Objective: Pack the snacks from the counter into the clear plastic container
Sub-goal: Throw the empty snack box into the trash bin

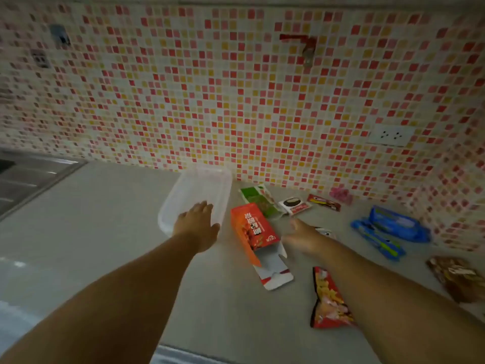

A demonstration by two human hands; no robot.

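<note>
A clear plastic container (202, 185) lies on the grey counter against the tiled wall. My left hand (195, 223) hovers over its near end, fingers spread, holding nothing. An orange snack box (253, 229) with its flap open lies just right of the container. My right hand (301, 236) is blurred, flat above the counter beside the box, with nothing in it. Behind it sit a green packet (256, 197), a small white packet (295, 204) and a red bar (324, 202). A red bag (328, 300) lies under my right forearm.
Blue packets (393, 227) and a brown packet (456, 277) lie at the right near the wall corner. A small pink item (341, 195) rests by the wall. A steel sink (29, 177) is at the left. A wall socket (391, 135) sits above the snacks.
</note>
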